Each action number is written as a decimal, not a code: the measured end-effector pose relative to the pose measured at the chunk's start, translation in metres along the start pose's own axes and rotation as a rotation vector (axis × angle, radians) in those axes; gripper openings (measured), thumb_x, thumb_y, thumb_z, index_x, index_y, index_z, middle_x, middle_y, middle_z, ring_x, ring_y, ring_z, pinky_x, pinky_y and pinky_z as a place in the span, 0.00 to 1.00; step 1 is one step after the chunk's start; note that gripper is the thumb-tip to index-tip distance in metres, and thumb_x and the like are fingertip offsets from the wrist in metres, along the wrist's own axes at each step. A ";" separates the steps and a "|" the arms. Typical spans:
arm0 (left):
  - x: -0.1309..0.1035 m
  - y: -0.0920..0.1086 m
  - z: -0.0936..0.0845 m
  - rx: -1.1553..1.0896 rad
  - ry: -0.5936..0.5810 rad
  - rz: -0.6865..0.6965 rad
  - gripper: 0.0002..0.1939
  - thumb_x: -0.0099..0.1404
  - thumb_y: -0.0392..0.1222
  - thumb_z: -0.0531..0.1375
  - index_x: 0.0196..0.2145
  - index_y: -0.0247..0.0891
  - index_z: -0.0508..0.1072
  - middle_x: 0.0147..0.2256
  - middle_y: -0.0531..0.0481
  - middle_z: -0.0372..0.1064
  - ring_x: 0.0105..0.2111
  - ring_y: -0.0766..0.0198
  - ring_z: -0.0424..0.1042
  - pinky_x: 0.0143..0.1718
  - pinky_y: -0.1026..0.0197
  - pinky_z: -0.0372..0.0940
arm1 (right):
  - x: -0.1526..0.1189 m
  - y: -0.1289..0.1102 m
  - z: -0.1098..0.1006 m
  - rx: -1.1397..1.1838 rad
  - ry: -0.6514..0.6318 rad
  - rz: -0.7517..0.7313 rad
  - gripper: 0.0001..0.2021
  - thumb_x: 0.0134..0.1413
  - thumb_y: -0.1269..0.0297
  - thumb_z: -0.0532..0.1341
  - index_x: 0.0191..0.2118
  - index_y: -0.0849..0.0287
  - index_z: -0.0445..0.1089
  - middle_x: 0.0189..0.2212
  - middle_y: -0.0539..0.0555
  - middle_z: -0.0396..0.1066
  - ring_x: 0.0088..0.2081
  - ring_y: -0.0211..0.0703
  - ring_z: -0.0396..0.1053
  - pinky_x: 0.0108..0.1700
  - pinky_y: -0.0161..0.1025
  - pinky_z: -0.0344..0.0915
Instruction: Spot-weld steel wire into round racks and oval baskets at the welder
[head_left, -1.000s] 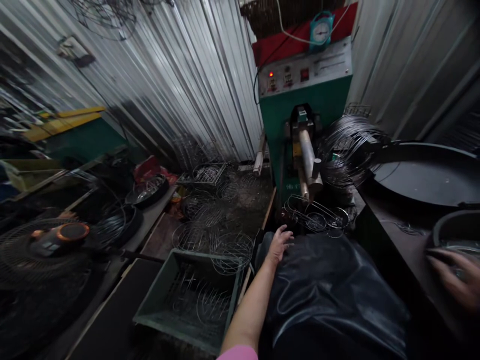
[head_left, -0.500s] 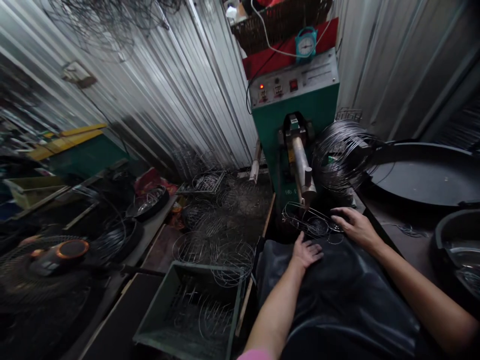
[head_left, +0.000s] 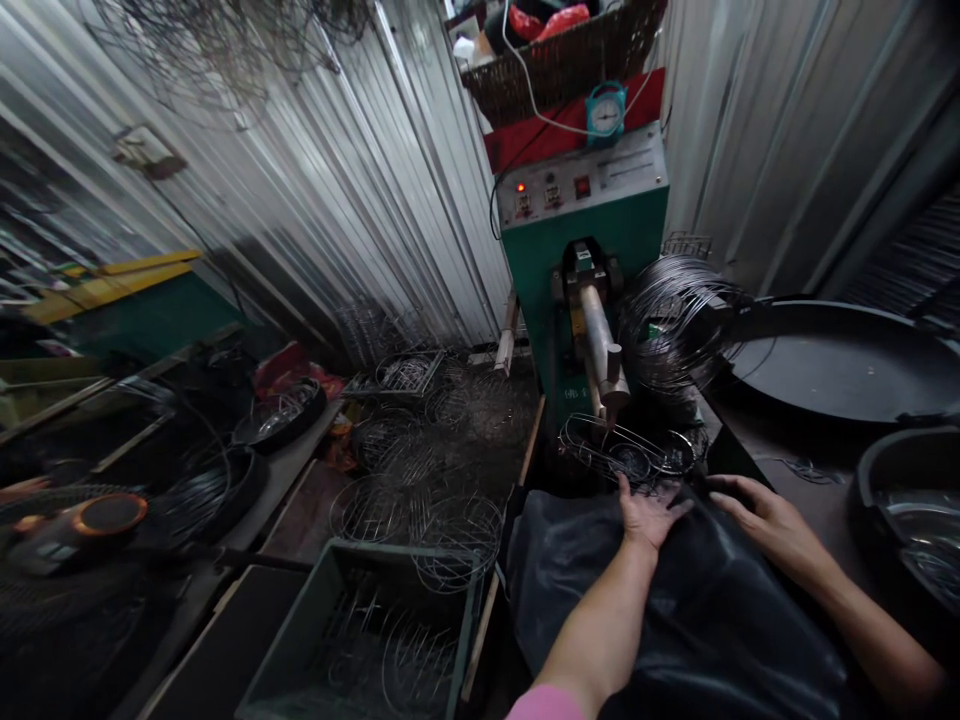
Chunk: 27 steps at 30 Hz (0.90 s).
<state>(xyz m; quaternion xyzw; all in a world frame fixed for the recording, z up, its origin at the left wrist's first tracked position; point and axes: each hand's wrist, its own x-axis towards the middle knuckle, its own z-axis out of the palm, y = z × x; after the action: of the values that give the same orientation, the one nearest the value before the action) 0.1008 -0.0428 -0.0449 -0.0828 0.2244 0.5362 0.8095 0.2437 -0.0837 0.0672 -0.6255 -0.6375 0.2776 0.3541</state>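
A wire frame [head_left: 600, 445] of bent rods with round rings sits under the tip of the machine's metal arm [head_left: 602, 340]. My left hand [head_left: 649, 518] is at the near edge of the frame, palm up and fingers spread; whether the fingertips touch the wire I cannot tell. To the right, my right hand [head_left: 765, 522] hovers over the black apron [head_left: 600, 570] on my lap, fingers stretched out and holding nothing. A gap separates it from the ring at the frame's right end.
The green machine [head_left: 525, 270] stands ahead, its red lamp lit. Beside it are a wire coil [head_left: 675, 315] and a large black pan [head_left: 832, 360]. A black tub [head_left: 874, 490] is at right. To the left, a green crate [head_left: 292, 630] holds wire pieces, with wire racks [head_left: 450, 510] beyond.
My left hand has moved right along the frame's near edge. My right hand has drawn back to the right, away from the frame. The view has shifted slightly.
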 end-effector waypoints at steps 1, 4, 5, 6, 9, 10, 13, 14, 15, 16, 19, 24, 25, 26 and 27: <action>0.000 -0.003 0.001 -0.017 -0.030 0.009 0.33 0.54 0.64 0.52 0.44 0.31 0.66 0.44 0.29 0.65 0.45 0.45 0.68 0.41 0.40 0.64 | -0.002 0.000 0.000 0.033 -0.028 0.011 0.22 0.44 0.45 0.57 0.39 0.55 0.71 0.39 0.55 0.74 0.41 0.51 0.71 0.42 0.44 0.68; 0.002 -0.005 0.002 -0.042 0.009 0.050 0.30 0.53 0.61 0.56 0.40 0.29 0.68 0.42 0.28 0.65 0.43 0.46 0.68 0.42 0.44 0.64 | -0.010 -0.001 -0.003 0.078 -0.066 0.059 0.21 0.43 0.47 0.58 0.40 0.56 0.71 0.40 0.56 0.73 0.42 0.53 0.71 0.43 0.45 0.68; 0.003 -0.004 0.001 -0.042 0.037 0.068 0.28 0.52 0.60 0.56 0.39 0.30 0.68 0.41 0.29 0.65 0.42 0.47 0.69 0.42 0.45 0.64 | -0.013 -0.002 -0.004 0.081 -0.072 0.072 0.21 0.43 0.47 0.58 0.40 0.55 0.71 0.40 0.56 0.74 0.42 0.53 0.71 0.43 0.45 0.69; 0.003 -0.002 0.001 -0.039 0.064 0.083 0.27 0.52 0.59 0.57 0.37 0.30 0.68 0.40 0.30 0.65 0.41 0.48 0.69 0.41 0.45 0.65 | -0.016 -0.003 -0.005 0.080 -0.075 0.080 0.20 0.43 0.48 0.58 0.39 0.55 0.71 0.40 0.56 0.74 0.42 0.53 0.71 0.42 0.45 0.69; 0.001 0.010 -0.003 -0.024 0.117 0.118 0.22 0.54 0.56 0.56 0.35 0.33 0.67 0.37 0.35 0.65 0.38 0.51 0.70 0.39 0.47 0.66 | -0.024 -0.006 -0.007 0.077 -0.076 0.092 0.19 0.43 0.48 0.58 0.39 0.55 0.71 0.38 0.55 0.74 0.40 0.53 0.72 0.40 0.44 0.70; 0.000 0.015 -0.004 -0.021 0.132 0.128 0.20 0.55 0.55 0.55 0.35 0.34 0.66 0.35 0.38 0.65 0.37 0.53 0.70 0.38 0.47 0.66 | -0.026 -0.007 -0.007 0.077 -0.074 0.094 0.19 0.43 0.48 0.58 0.38 0.55 0.71 0.38 0.55 0.74 0.40 0.52 0.72 0.39 0.43 0.70; -0.003 0.030 -0.008 -0.006 0.168 0.165 0.17 0.55 0.53 0.56 0.36 0.37 0.65 0.33 0.42 0.65 0.34 0.56 0.69 0.36 0.49 0.66 | -0.030 -0.010 -0.004 0.064 -0.066 0.096 0.20 0.43 0.47 0.57 0.37 0.55 0.71 0.37 0.54 0.75 0.39 0.52 0.72 0.38 0.43 0.70; -0.005 0.036 -0.009 0.001 0.176 0.186 0.17 0.54 0.53 0.56 0.36 0.38 0.65 0.33 0.43 0.65 0.34 0.57 0.69 0.36 0.50 0.66 | -0.031 -0.011 -0.002 0.054 -0.061 0.094 0.20 0.42 0.46 0.57 0.37 0.55 0.72 0.36 0.54 0.75 0.39 0.52 0.72 0.39 0.43 0.70; -0.006 0.041 -0.011 0.006 0.173 0.212 0.17 0.54 0.53 0.56 0.36 0.39 0.65 0.33 0.44 0.65 0.34 0.58 0.68 0.37 0.51 0.66 | -0.032 -0.012 -0.001 0.041 -0.056 0.091 0.20 0.42 0.46 0.57 0.37 0.55 0.72 0.36 0.55 0.75 0.39 0.53 0.72 0.40 0.44 0.69; -0.007 0.046 -0.013 0.009 0.161 0.241 0.17 0.53 0.53 0.57 0.36 0.39 0.65 0.32 0.45 0.64 0.34 0.59 0.68 0.37 0.52 0.66 | -0.033 -0.013 -0.001 0.030 -0.052 0.087 0.20 0.42 0.46 0.58 0.36 0.55 0.72 0.36 0.55 0.75 0.40 0.53 0.72 0.42 0.45 0.69; -0.018 0.061 -0.021 0.050 0.106 0.316 0.21 0.51 0.55 0.58 0.38 0.41 0.64 0.32 0.46 0.65 0.35 0.59 0.69 0.40 0.52 0.65 | -0.037 -0.017 -0.001 0.035 -0.063 0.077 0.19 0.41 0.47 0.58 0.35 0.55 0.72 0.37 0.55 0.75 0.40 0.54 0.72 0.43 0.45 0.68; -0.071 0.082 -0.043 0.270 0.086 0.378 0.31 0.46 0.57 0.62 0.46 0.44 0.63 0.32 0.49 0.66 0.35 0.60 0.69 0.41 0.51 0.64 | -0.043 -0.026 0.000 0.094 -0.093 0.061 0.20 0.46 0.47 0.57 0.41 0.54 0.70 0.40 0.55 0.74 0.41 0.52 0.71 0.42 0.44 0.69; -0.087 0.086 -0.048 0.312 0.091 0.384 0.32 0.44 0.56 0.64 0.47 0.44 0.62 0.32 0.50 0.66 0.35 0.61 0.69 0.41 0.52 0.64 | -0.043 -0.026 0.002 0.089 -0.095 0.046 0.20 0.46 0.47 0.58 0.41 0.54 0.70 0.41 0.55 0.74 0.41 0.52 0.71 0.42 0.43 0.69; -0.103 0.089 -0.052 0.353 0.099 0.390 0.34 0.43 0.54 0.65 0.48 0.45 0.62 0.33 0.51 0.65 0.34 0.62 0.69 0.41 0.53 0.64 | -0.044 -0.025 0.004 0.070 -0.083 0.033 0.21 0.46 0.47 0.58 0.42 0.54 0.70 0.41 0.54 0.74 0.41 0.51 0.71 0.41 0.43 0.69; -0.119 0.091 -0.056 0.395 0.108 0.389 0.36 0.42 0.52 0.66 0.49 0.46 0.61 0.33 0.52 0.65 0.34 0.63 0.68 0.40 0.55 0.64 | -0.045 -0.022 0.007 0.045 -0.074 0.029 0.21 0.45 0.46 0.58 0.42 0.54 0.70 0.40 0.54 0.74 0.40 0.51 0.72 0.40 0.42 0.70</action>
<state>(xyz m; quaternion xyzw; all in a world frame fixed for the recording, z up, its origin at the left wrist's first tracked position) -0.0351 -0.1250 -0.0307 0.0930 0.3792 0.6222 0.6785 0.2238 -0.1293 0.0761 -0.6158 -0.6347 0.3197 0.3402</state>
